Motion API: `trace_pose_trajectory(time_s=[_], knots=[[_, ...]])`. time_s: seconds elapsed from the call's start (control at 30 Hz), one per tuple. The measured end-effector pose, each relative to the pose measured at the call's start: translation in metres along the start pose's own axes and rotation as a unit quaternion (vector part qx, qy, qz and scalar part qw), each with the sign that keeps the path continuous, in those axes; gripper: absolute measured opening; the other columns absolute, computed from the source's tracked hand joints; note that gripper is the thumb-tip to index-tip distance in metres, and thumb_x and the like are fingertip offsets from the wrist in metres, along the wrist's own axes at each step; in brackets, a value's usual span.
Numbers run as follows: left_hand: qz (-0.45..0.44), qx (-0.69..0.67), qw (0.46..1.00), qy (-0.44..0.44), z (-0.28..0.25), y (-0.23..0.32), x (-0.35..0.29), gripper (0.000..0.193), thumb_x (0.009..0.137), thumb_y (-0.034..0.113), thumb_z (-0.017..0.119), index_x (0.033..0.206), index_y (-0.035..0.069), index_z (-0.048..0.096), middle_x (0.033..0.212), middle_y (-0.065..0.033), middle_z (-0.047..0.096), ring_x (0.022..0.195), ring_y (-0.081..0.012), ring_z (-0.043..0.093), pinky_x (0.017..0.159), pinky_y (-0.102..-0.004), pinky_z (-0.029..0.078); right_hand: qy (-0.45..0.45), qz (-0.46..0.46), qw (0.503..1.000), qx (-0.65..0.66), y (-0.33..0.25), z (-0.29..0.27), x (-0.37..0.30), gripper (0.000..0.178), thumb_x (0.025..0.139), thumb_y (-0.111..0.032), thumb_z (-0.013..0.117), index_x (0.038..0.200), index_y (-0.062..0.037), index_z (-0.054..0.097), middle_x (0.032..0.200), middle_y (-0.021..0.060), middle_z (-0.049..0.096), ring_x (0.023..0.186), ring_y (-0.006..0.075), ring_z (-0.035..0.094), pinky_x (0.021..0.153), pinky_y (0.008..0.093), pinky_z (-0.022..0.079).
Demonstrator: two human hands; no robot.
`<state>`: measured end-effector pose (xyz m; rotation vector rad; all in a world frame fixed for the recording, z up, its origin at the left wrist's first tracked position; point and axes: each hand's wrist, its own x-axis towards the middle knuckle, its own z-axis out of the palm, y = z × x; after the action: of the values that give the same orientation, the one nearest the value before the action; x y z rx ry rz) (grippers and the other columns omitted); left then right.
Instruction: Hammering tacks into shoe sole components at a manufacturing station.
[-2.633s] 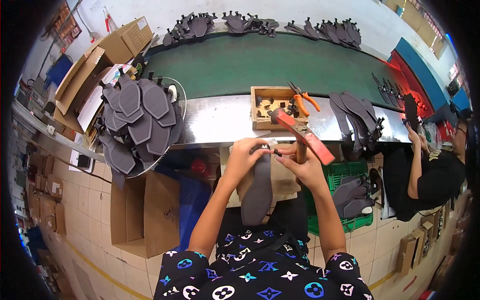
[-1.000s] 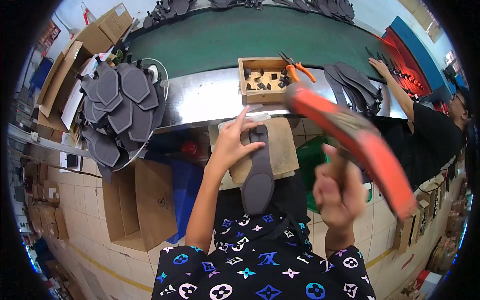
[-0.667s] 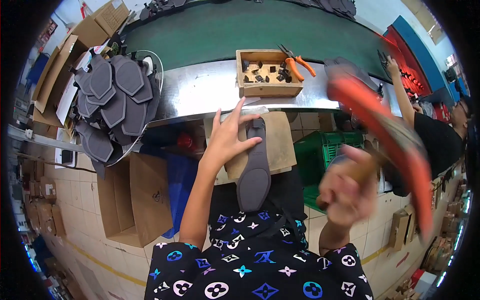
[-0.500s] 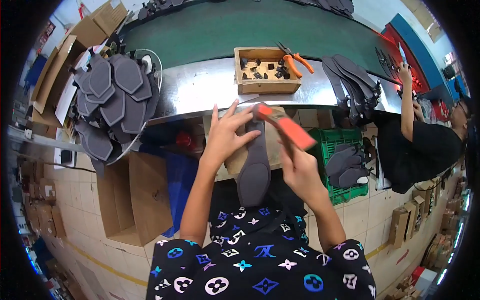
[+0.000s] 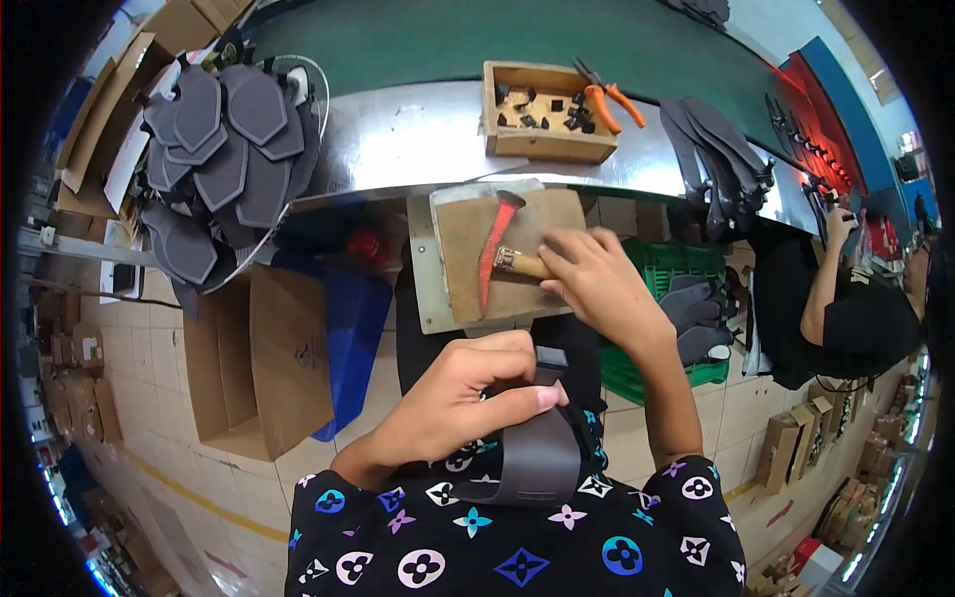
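Observation:
My left hand (image 5: 468, 398) is closed on a dark grey sandal (image 5: 542, 460), held close to my body; its broad curved strap faces up and its far end sticks out past my fingers. A hammer (image 5: 494, 239) with a red-coated head and a wooden handle lies on a worn tan board (image 5: 542, 214). My right hand (image 5: 602, 284) has its fingers curled round the end of the hammer's handle. Part of the sandal is hidden by my left hand.
A wooden box (image 5: 552, 144) of small black pieces, with orange-handled pliers (image 5: 602, 99) on its rim, stands on the metal bench (image 5: 398, 139). Grey soles (image 5: 219, 129) are piled left; dark straps (image 5: 711, 159) lie right. A green crate (image 5: 657, 261) and a co-worker (image 5: 865, 308) are beyond.
The hammer has come down from my raised right hand onto the board. My left hand has drawn the sandal off the board towards my body and turned it.

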<state>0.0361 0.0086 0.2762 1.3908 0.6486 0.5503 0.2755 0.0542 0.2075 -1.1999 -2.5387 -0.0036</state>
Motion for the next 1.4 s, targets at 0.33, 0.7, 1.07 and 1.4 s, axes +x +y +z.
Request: trace_pose_trajectory(time_s=[0.33,0.7,1.07,1.4], knots=[[-0.153,-0.317,0.928,-0.120,0.026,-0.002,0.001,0.029,0.104,0.021,0.049,0.110,-0.005,0.061,0.105,-0.0084,0.063,0.105,-0.0155,0.058,0.096,-0.0284,0.044,0.098,0.045,0.533,0.839,-0.081,-0.004,-0.024,0.060,0.093,-0.057,0.060,0.106,0.0023,0.062,0.110,0.0174,0.063,0.108,0.0300,0.061,0.095,0.0411,0.049],[-0.131,-0.323,0.932,-0.100,0.023,-0.019,0.015,0.027,0.102,0.021,0.049,0.100,-0.004,0.061,0.099,-0.0101,0.064,0.099,-0.0170,0.060,0.091,-0.0305,0.046,0.134,0.090,0.526,0.835,-0.076,-0.005,-0.011,0.052,0.100,-0.053,0.050,0.085,-0.0048,0.062,0.083,0.0100,0.064,0.090,0.0269,0.059,0.092,0.0446,0.041],[0.127,-0.012,0.892,0.433,-0.065,-0.023,-0.014,0.030,0.104,0.030,0.054,0.104,0.002,0.064,0.097,-0.0060,0.066,0.094,-0.0149,0.061,0.090,-0.0307,0.047,0.273,0.250,0.819,0.439,-0.039,-0.010,-0.033,0.045,0.105,-0.032,0.047,0.112,0.0070,0.068,0.112,0.0194,0.070,0.108,0.0272,0.066,0.098,0.0375,0.048],[0.176,0.465,0.342,0.798,-0.373,-0.022,-0.116,0.036,0.097,0.026,0.065,0.111,-0.007,0.061,0.105,-0.0196,0.066,0.094,-0.0298,0.062,0.084,-0.0401,0.049,0.379,0.422,0.705,0.425,0.029,-0.004,-0.082,0.037,0.106,-0.024,0.046,0.106,0.0055,0.068,0.102,0.0129,0.072,0.085,0.0166,0.066,0.084,0.0309,0.051]])
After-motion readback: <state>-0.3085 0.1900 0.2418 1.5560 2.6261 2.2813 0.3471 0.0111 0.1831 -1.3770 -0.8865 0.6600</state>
